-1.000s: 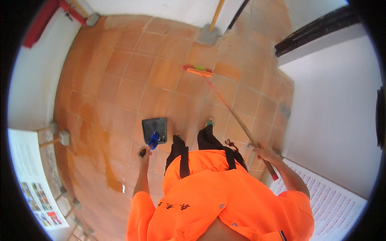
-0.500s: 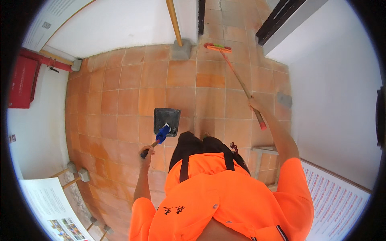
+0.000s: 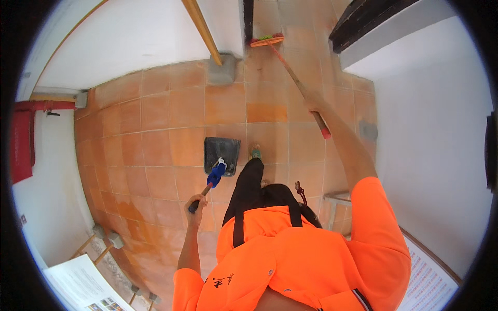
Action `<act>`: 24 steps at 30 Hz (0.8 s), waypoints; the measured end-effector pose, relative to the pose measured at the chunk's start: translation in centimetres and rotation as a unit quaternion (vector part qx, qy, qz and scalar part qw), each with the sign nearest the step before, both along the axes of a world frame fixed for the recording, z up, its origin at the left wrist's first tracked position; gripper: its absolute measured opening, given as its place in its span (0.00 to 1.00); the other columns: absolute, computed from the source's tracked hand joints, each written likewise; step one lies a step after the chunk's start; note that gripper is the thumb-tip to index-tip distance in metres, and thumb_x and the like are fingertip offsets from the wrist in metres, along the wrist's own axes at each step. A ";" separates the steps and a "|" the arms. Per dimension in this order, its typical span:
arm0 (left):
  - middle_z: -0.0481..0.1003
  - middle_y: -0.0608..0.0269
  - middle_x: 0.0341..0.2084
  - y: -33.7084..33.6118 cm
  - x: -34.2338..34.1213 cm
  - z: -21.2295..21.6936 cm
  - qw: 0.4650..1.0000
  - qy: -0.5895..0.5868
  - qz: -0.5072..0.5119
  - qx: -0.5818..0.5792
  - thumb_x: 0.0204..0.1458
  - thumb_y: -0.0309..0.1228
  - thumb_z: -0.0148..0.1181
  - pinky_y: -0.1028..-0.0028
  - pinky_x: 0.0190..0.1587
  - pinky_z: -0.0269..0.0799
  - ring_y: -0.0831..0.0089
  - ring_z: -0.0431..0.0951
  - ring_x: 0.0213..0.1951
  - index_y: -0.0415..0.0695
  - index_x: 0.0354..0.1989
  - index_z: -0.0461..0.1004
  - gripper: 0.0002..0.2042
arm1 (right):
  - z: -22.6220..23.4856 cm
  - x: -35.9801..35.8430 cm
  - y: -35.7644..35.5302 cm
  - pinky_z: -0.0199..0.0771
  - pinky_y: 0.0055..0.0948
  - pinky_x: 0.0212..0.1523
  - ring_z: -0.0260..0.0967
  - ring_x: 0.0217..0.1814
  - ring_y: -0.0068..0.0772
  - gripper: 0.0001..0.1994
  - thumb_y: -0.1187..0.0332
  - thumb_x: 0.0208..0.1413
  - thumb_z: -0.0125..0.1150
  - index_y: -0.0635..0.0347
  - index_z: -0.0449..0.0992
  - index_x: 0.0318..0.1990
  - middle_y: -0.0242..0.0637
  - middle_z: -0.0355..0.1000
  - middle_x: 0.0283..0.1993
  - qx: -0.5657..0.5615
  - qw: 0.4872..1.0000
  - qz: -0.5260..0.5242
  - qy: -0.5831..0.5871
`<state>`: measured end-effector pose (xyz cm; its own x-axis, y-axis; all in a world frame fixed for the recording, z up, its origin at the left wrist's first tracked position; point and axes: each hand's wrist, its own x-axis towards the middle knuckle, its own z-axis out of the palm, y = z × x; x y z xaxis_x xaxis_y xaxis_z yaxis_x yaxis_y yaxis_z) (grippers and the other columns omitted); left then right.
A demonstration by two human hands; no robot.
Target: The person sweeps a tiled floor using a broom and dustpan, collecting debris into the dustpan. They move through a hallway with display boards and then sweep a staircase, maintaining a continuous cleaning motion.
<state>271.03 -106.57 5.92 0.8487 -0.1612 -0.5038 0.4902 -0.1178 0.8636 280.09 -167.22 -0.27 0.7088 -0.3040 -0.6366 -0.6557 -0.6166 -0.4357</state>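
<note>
Dark plastic dustpan (image 3: 222, 155) lies flat on the terracotta tile floor (image 3: 155, 129), near the middle of the tiled area, just ahead of the person's forward shoe (image 3: 256, 153). Its long handle (image 3: 207, 185), blue at the socket, slants back to the left hand (image 3: 196, 201), whose fingers are wrapped fully around the grip end. The right hand (image 3: 313, 105), arm stretched forward, is closed around the reddish shaft of a broom (image 3: 293, 75); the broom's orange head with green bristles rests on the floor at the far edge, close to the white wall (image 3: 145, 41) and a grey post base (image 3: 222, 70). Broom head and pan are well apart. Sweeping well here would likely mean short strokes drawn toward the pan's mouth, with the pan's front lip kept pressed flat to the tiles so dust does not slip under. A red cabinet (image 3: 21, 150) stands at the left wall; the person wears an orange shirt (image 3: 311, 259).
</note>
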 end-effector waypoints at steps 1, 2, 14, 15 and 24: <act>0.72 0.59 0.28 -5.3 -2.7 -1.0 1.000 0.008 0.001 -0.017 0.47 0.24 0.58 0.77 0.31 0.72 0.74 0.74 0.25 0.38 0.27 0.70 0.04 | 0.4 -2.7 -3.5 0.64 0.37 0.18 0.66 0.18 0.36 0.07 0.68 0.44 0.51 0.62 0.70 0.20 0.39 0.66 0.15 -0.025 0.999 0.038 0.029; 0.72 0.60 0.28 -6.7 -2.7 -0.9 1.000 0.013 -0.016 -0.002 0.47 0.24 0.58 0.77 0.31 0.72 0.74 0.73 0.25 0.38 0.28 0.70 0.04 | 0.0 -4.7 -4.8 0.64 0.37 0.19 0.66 0.18 0.36 0.07 0.68 0.44 0.52 0.62 0.70 0.21 0.39 0.66 0.15 -0.037 0.995 0.079 0.049; 0.69 0.65 0.20 -14.6 3.4 -2.0 0.992 -0.048 -0.110 -0.029 0.48 0.21 0.54 0.81 0.26 0.63 0.81 0.66 0.22 0.38 0.24 0.69 0.02 | 20.5 -35.3 0.4 0.67 0.44 0.28 0.69 0.29 0.52 0.07 0.73 0.43 0.48 0.67 0.68 0.29 0.54 0.69 0.28 -0.021 0.968 0.093 0.233; 0.69 0.66 0.20 -15.3 3.7 -2.5 0.990 -0.062 -0.126 -0.022 0.48 0.21 0.54 0.81 0.25 0.62 0.82 0.66 0.22 0.38 0.24 0.69 0.03 | 23.1 -34.2 -0.8 0.67 0.43 0.27 0.68 0.27 0.50 0.07 0.73 0.43 0.49 0.67 0.67 0.29 0.53 0.69 0.26 -0.002 0.971 0.063 0.231; 0.66 0.69 0.16 -17.3 4.0 -2.3 0.961 -0.138 -0.238 0.023 0.47 0.21 0.56 0.81 0.27 0.62 0.83 0.64 0.21 0.38 0.24 0.70 0.03 | 18.7 -30.3 -7.6 0.58 0.29 0.11 0.60 0.13 0.27 0.07 0.69 0.46 0.49 0.66 0.66 0.26 0.35 0.61 0.17 0.031 0.976 -0.138 0.166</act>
<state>275.03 -123.89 3.66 0.7870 -0.5470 -0.2854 0.1237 -0.3133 0.9416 249.76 -174.82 18.40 0.3564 -0.4076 -0.8407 -0.9045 -0.3761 -0.2011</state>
